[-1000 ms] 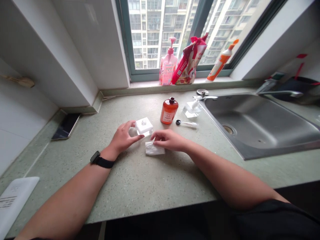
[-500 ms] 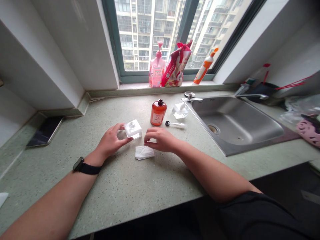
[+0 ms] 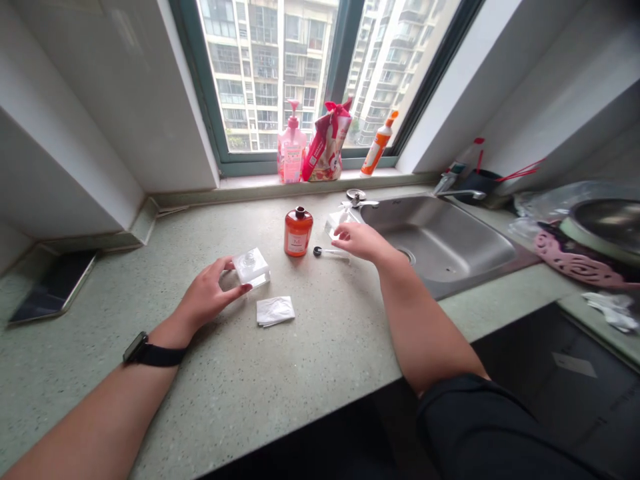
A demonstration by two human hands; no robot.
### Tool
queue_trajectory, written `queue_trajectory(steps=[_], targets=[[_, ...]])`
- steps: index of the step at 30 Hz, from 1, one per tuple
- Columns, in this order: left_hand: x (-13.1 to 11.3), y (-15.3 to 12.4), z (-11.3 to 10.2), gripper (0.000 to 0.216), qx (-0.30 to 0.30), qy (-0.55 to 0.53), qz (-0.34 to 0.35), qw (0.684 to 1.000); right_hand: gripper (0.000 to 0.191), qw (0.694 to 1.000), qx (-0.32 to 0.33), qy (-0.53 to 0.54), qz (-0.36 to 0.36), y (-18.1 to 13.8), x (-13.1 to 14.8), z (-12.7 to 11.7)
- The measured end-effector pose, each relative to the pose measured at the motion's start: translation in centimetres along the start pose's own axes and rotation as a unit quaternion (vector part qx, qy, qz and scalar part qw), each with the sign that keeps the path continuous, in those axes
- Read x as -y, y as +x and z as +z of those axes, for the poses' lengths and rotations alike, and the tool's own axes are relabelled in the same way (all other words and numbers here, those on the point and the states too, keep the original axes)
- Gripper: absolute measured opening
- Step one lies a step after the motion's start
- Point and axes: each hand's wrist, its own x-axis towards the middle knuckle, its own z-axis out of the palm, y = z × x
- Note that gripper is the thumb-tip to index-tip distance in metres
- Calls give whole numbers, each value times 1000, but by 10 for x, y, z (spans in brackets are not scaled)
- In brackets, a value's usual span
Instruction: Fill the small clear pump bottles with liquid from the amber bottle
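Observation:
My left hand (image 3: 213, 293) grips a clear, square bottle (image 3: 251, 269) with a round opening on its top, thumb in front and fingers behind. My right hand (image 3: 363, 241) is by the sink's left edge with its fingers apart, holding nothing that I can see. It is nearest to a second clear, square piece with a white top (image 3: 340, 220), which it partly hides. Below those fingers lies a clear tube with a black round end (image 3: 330, 253). An uncapped amber bottle (image 3: 299, 233) stands upright between my hands. A folded white tissue (image 3: 275, 311) lies in front of it.
A steel sink (image 3: 440, 243) is set into the counter on the right. Along the windowsill stand a pink pump bottle (image 3: 291, 150), a red bag (image 3: 327, 147) and an orange bottle (image 3: 379, 147). A phone (image 3: 55, 287) lies at the left.
My right hand has moved from above the tissue to the right, toward the clear piece with the white top. My left hand stays on the square bottle. The camera view has shifted.

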Motion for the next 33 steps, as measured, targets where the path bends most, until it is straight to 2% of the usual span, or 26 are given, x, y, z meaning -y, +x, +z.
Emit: queue_trajectory(steps=[2,5,11,14,17,20,23,26,30,33], targets=[[1,0,0,72,-2,1,2,1000,27,999,35,-17,37,1,-14,-2],[2,0,1,72,-3,2,2,1000,32,995,83,-23,41,4,-29,-1],[2,0,2,70,-4,-2,7,1000,22,994,104,-12,29,6,-38,-3],[3,0,2,70,-6,-8,7,1000,29,993,97,54,27,2,-38,-9],[3,0,3,68,-12,-16,12,1000,43,978,89,190,10,-3,-34,-16],[4,0,5,64,-14,-27,24,999,53,948,86,306,-31,-7,-21,-22],[6,0,6,61,-18,-30,30,999,56,939,41,338,-55,-8,0,-29],[6,-1,7,58,-14,-32,38,999,58,941,3,329,-78,-5,26,-42],[5,-1,8,59,-10,-46,50,998,56,952,-23,265,-148,0,62,-66],[5,-1,8,59,-7,-46,50,998,48,952,-93,212,-202,2,86,-77]])
